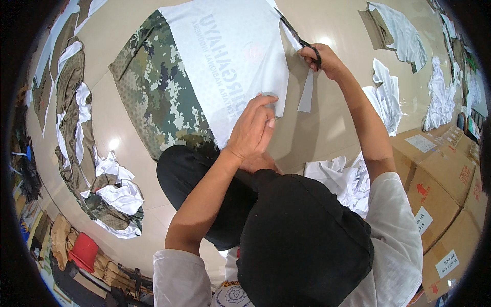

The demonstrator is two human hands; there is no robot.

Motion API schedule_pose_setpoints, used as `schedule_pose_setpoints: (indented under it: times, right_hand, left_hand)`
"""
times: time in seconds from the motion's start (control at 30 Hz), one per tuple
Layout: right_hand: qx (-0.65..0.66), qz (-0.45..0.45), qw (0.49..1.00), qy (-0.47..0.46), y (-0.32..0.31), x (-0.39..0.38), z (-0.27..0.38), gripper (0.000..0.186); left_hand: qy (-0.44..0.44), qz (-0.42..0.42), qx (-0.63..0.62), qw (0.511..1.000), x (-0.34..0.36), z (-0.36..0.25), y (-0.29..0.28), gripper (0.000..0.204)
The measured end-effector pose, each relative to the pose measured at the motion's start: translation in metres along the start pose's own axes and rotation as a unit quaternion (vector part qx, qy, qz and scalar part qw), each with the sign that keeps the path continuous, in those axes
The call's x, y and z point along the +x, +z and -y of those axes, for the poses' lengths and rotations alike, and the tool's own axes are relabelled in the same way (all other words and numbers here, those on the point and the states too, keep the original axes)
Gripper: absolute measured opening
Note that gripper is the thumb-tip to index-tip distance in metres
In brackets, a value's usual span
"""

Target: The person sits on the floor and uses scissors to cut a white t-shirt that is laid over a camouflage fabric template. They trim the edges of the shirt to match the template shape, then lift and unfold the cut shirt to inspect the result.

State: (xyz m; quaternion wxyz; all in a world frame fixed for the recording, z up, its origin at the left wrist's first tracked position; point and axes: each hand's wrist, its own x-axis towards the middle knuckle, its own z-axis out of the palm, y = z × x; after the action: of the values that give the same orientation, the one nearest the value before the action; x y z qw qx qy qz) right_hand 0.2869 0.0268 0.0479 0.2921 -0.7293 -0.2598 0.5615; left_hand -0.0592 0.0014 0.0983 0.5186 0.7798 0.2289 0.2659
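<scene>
My right hand [323, 60] is closed around the handles of black-handled scissors [293, 33], whose blades lie along the right edge of a white panel [204, 61]. Faint reversed lettering shows on this panel; whether it is cloth or paper I cannot tell. A narrow white strip [306, 94] hangs down below my right hand. My left hand [253, 125] rests over the panel's near right corner, its fingers loosely extended and slightly bent. Camouflage fabric [161, 92] in green and brown lies along the panel's left side, reaching down to my black-clothed knee [181, 169].
Bunched brown and white fabric [76, 128] lies on the shiny floor [128, 179] at left. White scraps [386, 97] and another cut piece [401, 33] are at right. Cardboard boxes [440, 179] stand near my right arm. A red object [83, 251] sits at lower left.
</scene>
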Motion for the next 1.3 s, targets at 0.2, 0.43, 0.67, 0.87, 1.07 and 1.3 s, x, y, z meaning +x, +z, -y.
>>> schedule_pose_setpoints:
  times: [0.2, 0.43, 0.67, 0.87, 1.07, 1.3]
  right_hand:
    - [-0.016, 0.009, 1.000, 0.001, -0.004, 0.000, 0.002, 0.036]
    - [-0.038, 0.010, 0.999, -0.002, -0.010, 0.006, -0.005, 0.033]
    - [-0.065, 0.005, 0.998, -0.008, -0.009, 0.004, -0.001, 0.033]
    - [-0.042, 0.010, 0.999, -0.004, -0.010, 0.002, 0.002, 0.035]
    - [-0.048, 0.007, 0.999, -0.006, -0.007, 0.001, 0.004, 0.034]
    - [-0.043, 0.013, 0.999, -0.009, -0.010, 0.008, -0.003, 0.032]
  left_hand:
    - [-0.002, 0.008, -0.003, 1.000, -0.001, 0.003, 0.001, 0.008]
    - [-0.012, 0.011, -0.004, 1.000, 0.001, 0.000, 0.000, 0.009]
    - [-0.014, 0.010, -0.002, 1.000, -0.001, 0.001, -0.001, 0.009]
    - [-0.019, 0.012, -0.007, 1.000, -0.001, 0.001, -0.001, 0.009]
    - [-0.014, 0.011, -0.002, 1.000, -0.001, 0.002, 0.000, 0.009]
    - [-0.010, 0.009, -0.003, 1.000, 0.000, 0.002, 0.000, 0.009]
